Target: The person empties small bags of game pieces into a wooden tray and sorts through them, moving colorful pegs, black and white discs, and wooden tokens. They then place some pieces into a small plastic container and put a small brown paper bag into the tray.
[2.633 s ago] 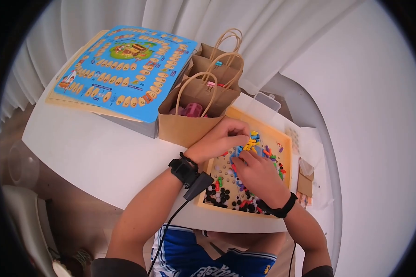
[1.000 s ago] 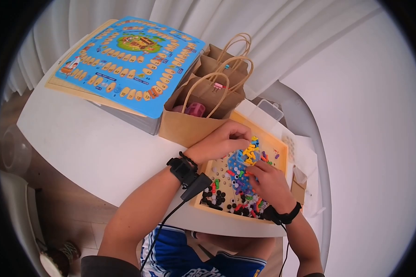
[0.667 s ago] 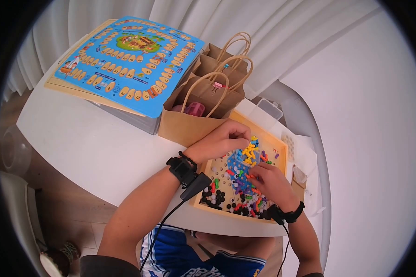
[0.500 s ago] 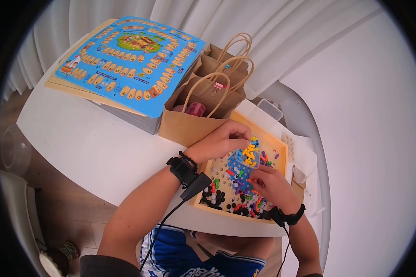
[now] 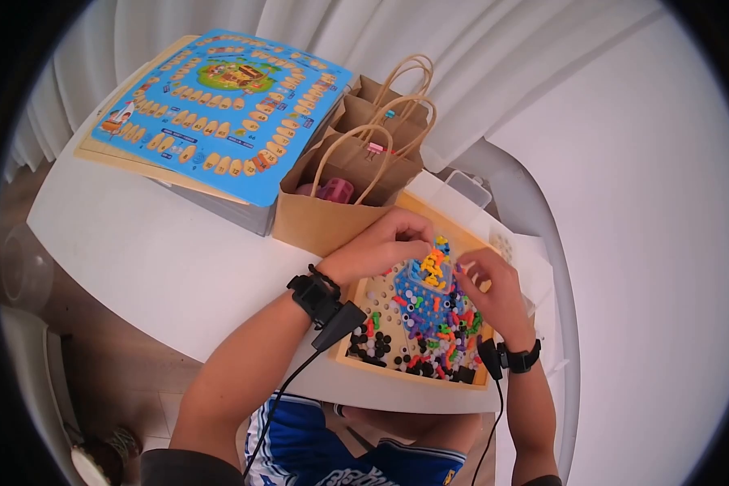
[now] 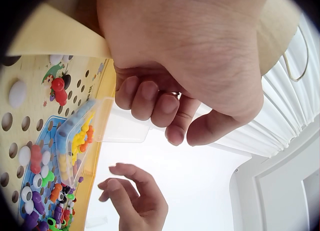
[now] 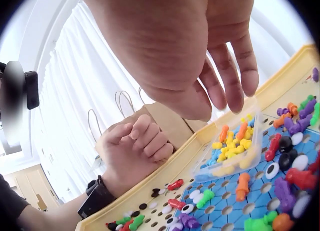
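Observation:
My left hand [image 5: 385, 243] hovers at the far left side of the wooden tray [image 5: 405, 375], fingers loosely curled with nothing between them. In the left wrist view, its thumb and index tips sit apart. My right hand [image 5: 494, 287] is beside a small clear plastic box [image 7: 257, 136], its fingers relaxed above the rim and holding nothing. Yellow and blue pegs [image 7: 232, 150] fill the box, and two orange pegs [image 7: 243, 130] lie on top. Around the box, many peg pieces [image 7: 285, 193] in red, purple, green, orange, black and white lie on the tray's blue perforated area [image 5: 421, 308].
Brown paper bags [image 5: 316, 223] with handles stand left of the tray, one holding something pink. A blue board game sheet [image 5: 219, 113] lies on a stack farther left. A clear lid [image 5: 466, 190] is behind the tray. The white table [image 5: 138, 267] has a curved edge.
My right hand has risen from the loose pegs and moved toward the box's right side, its fingers loosening. Orange pegs now lie on the yellow ones in the box. My left hand stays nearly in place.

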The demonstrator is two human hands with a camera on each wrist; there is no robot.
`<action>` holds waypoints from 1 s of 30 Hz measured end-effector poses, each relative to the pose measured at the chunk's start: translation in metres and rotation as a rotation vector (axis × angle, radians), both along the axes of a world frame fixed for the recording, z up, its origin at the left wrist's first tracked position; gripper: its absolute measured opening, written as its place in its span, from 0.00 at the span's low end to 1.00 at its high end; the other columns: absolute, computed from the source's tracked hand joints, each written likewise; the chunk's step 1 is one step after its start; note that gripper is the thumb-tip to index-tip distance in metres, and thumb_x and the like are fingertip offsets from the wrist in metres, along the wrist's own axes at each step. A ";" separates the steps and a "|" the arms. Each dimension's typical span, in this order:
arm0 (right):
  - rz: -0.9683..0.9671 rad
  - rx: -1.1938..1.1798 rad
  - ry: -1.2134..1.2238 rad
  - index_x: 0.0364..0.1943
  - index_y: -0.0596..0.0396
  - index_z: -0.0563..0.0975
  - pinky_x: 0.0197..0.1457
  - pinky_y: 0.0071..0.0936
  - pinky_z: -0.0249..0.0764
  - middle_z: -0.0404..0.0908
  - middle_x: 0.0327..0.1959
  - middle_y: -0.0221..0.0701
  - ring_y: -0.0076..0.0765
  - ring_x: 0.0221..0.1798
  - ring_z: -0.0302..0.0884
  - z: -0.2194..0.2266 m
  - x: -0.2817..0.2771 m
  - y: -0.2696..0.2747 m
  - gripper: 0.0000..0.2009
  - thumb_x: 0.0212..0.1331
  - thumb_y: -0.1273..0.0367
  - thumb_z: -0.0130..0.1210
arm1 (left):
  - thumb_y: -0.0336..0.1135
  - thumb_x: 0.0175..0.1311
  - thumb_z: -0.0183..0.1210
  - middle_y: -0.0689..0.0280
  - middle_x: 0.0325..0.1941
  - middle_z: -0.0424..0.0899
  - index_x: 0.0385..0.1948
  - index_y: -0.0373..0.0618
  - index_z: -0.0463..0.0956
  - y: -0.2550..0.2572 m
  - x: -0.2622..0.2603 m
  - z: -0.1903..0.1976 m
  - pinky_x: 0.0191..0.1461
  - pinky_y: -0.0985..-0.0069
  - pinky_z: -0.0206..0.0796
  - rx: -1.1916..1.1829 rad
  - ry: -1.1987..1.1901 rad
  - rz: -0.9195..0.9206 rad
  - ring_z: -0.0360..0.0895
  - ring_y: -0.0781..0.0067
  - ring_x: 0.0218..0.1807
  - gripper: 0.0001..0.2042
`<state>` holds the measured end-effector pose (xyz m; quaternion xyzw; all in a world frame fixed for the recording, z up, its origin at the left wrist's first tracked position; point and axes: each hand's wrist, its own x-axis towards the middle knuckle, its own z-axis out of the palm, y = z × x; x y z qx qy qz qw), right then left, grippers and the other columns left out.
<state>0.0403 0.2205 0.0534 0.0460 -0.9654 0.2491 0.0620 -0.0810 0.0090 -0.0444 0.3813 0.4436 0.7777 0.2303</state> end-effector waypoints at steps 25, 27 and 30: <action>0.154 0.160 -0.290 0.41 0.54 0.81 0.42 0.41 0.81 0.80 0.38 0.37 0.50 0.37 0.83 -0.008 0.049 0.001 0.07 0.63 0.68 0.65 | 0.32 0.67 0.60 0.75 0.29 0.77 0.32 0.40 0.76 -0.005 0.001 0.002 0.39 0.82 0.61 -0.109 -0.034 0.001 0.70 0.89 0.34 0.06; 0.203 0.234 -0.256 0.41 0.55 0.81 0.42 0.40 0.80 0.81 0.38 0.37 0.49 0.37 0.83 -0.013 0.056 0.002 0.07 0.62 0.70 0.66 | 0.32 0.67 0.60 0.75 0.29 0.77 0.32 0.40 0.76 -0.003 0.002 0.002 0.39 0.82 0.60 -0.143 -0.060 0.023 0.70 0.89 0.34 0.06; 0.278 0.368 -0.197 0.42 0.55 0.82 0.41 0.40 0.80 0.81 0.38 0.37 0.50 0.37 0.83 -0.020 0.062 0.002 0.07 0.62 0.71 0.65 | 0.32 0.67 0.60 0.75 0.28 0.76 0.31 0.40 0.76 -0.001 0.000 0.001 0.38 0.82 0.60 -0.072 -0.020 -0.008 0.70 0.89 0.34 0.06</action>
